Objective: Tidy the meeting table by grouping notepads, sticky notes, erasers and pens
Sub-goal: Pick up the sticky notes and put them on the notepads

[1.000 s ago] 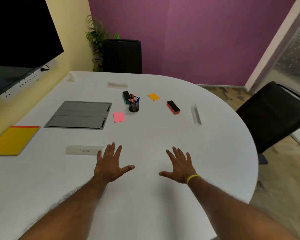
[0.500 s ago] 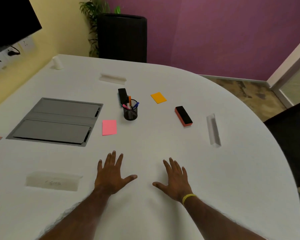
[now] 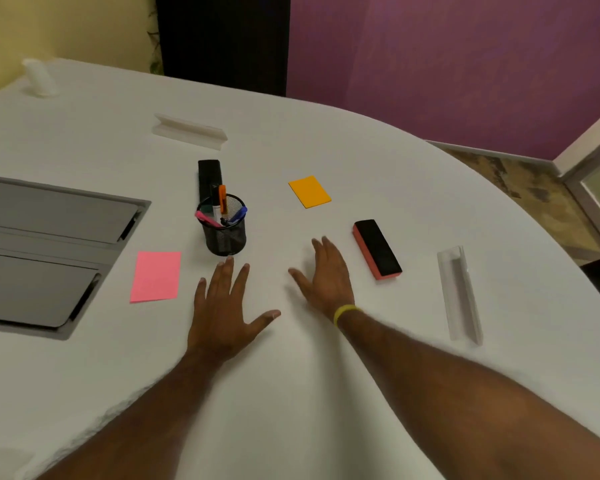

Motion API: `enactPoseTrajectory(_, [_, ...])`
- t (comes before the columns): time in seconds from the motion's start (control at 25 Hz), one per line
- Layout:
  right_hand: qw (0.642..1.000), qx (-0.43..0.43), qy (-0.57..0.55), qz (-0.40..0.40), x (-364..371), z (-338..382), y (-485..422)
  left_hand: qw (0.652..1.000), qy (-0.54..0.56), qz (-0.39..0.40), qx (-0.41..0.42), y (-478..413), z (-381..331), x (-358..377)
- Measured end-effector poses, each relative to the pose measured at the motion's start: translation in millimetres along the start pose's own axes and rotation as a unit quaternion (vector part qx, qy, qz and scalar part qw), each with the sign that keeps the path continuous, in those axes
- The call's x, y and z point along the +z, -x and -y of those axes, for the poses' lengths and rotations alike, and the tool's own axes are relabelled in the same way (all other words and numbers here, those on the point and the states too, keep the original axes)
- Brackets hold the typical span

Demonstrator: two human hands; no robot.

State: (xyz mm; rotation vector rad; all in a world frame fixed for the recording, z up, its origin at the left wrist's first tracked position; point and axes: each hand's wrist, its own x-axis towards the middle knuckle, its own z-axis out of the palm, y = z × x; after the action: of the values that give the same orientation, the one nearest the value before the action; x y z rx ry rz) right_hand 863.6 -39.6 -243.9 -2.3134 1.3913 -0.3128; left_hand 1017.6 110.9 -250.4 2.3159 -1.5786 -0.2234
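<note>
A single head-worn wide-angle view looks forward and steeply down from close above the white bench (image 3: 326, 393). Both forearms enter from the bottom edge, the hands sit mid-frame, and the purple wall (image 3: 447, 64) closes the far top.

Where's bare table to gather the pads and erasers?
Free: the wide near patch behind both hands, left hand and right hand, and between orange pad and far name stand. Crowded: around pen cup, with black eraser behind and pink pad beside.
</note>
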Motion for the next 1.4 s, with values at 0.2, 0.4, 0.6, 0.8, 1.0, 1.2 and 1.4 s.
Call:
enactPoseTrajectory(0.2, [0.999,0.019,0.011,-0.035,14,-10,-104,1.0,-0.01,-0.022,0.015,-9,8,29])
enactPoseTrajectory(0.4, [0.996,0.046,0.058,-0.045,17,-19,-165,0.999,0.003,-0.038,0.01,-4,8,30])
enactPoseTrajectory(0.6, [0.994,0.068,0.085,-0.023,16,-15,-199,0.998,-0.005,-0.057,0.023,-2,7,29])
enactPoseTrajectory(0.8, [0.993,0.069,0.095,-0.025,8,-9,-196,0.996,-0.01,-0.075,0.051,-1,8,23])
enactPoseTrajectory(1.0, [0.991,0.121,0.045,0.034,-14,6,-177,0.996,-0.007,-0.07,0.05,0,5,11])
enactPoseTrajectory(1.2, [0.971,0.181,-0.152,-0.016,-22,0,-137,0.996,0.052,-0.066,0.015,7,1,-5])
enactPoseTrajectory(1.4, [0.859,0.246,-0.446,-0.046,-9,23,-35,0.974,0.218,-0.039,-0.046,22,8,-28])
